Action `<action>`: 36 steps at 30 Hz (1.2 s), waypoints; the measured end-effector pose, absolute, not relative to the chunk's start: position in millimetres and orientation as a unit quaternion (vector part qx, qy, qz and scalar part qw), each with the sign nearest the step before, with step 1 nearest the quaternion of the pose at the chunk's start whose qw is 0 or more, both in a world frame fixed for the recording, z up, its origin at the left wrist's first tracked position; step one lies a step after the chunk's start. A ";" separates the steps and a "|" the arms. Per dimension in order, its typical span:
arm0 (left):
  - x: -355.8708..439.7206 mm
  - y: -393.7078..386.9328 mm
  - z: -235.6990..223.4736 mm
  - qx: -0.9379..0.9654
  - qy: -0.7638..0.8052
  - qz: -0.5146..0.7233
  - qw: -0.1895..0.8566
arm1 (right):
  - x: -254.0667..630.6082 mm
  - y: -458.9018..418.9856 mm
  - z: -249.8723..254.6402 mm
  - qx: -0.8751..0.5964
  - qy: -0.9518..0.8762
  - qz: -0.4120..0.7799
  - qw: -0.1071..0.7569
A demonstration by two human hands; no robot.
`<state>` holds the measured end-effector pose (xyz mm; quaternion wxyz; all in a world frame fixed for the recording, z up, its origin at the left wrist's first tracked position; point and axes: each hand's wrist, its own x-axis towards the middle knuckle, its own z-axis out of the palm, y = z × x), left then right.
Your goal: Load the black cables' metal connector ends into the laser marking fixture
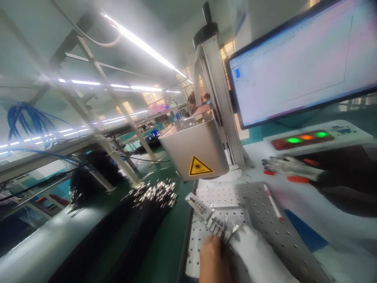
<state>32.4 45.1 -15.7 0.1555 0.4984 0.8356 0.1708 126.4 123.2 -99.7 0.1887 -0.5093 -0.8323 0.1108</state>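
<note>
My left hand, bare, is closed at the near end of a small metal fixture, around a black cable. Close against it, my right hand in a white glove pinches a cable with a metal connector. Its fingertips are partly hidden and blurred. The fixture lies slantwise on a perforated metal plate, below a grey laser head with a yellow warning triangle. To the left, a thick bundle of black cables lies with its metal connectors towards the plate.
A post carries the laser head. At right are a monitor, a control box with lit buttons, a worn glove and a red-and-white marker. More black cables lie further left; people sit in the background.
</note>
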 end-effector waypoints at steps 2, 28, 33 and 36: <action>29.4 45.5 -9.6 0.474 0.839 0.204 0.174 | 123.7 120.7 -98.5 -0.534 -0.811 0.079 0.228; 11.1 43.3 15.8 0.391 0.821 0.289 0.300 | 132.5 124.0 -104.7 -0.484 -0.829 0.033 0.279; 11.0 48.7 20.5 0.391 0.820 0.264 0.323 | 138.3 124.5 -110.0 -0.452 -0.847 -0.033 0.276; 9.9 49.9 19.8 0.400 0.828 0.245 0.307 | 144.2 126.1 -105.2 -0.385 -0.884 -0.063 0.259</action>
